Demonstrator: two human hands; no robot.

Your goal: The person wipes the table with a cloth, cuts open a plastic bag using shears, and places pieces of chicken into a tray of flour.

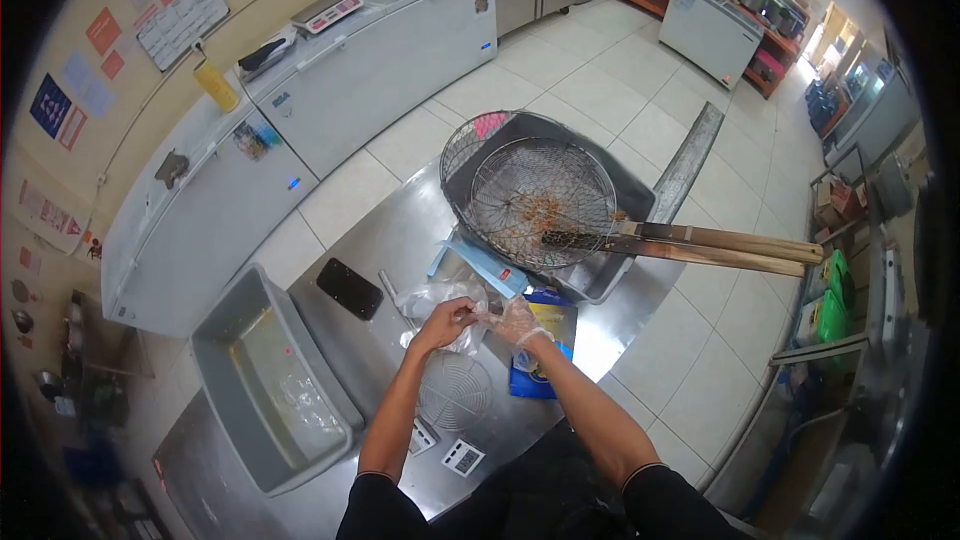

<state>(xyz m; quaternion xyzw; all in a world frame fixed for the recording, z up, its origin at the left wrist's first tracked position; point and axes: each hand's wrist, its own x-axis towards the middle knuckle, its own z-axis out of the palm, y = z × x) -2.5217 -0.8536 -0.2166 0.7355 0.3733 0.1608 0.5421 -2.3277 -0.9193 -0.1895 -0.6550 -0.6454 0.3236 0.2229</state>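
Observation:
My bare left hand (446,324) is closed in a pinch on thin clear plastic (468,338) over the steel table. My right hand (520,323) wears a see-through disposable glove; its fingers are drawn together at the same plastic, fingertips close to those of my left hand. More crumpled clear plastic (428,298) lies just beyond the left hand. A light-blue packet (488,265) sits past both hands, and a blue and yellow packet (548,325) is beside and under the right wrist. Nearer me are a round wire rack (454,393) and a white digital timer (463,457).
A grey tub (648,208) holds wire strainer baskets (545,190) with crumbs; their wooden handles (730,242) jut right over the table edge. At left stand another grey tub (330,420) and a black phone (349,288). White chest freezers (390,55) line the wall.

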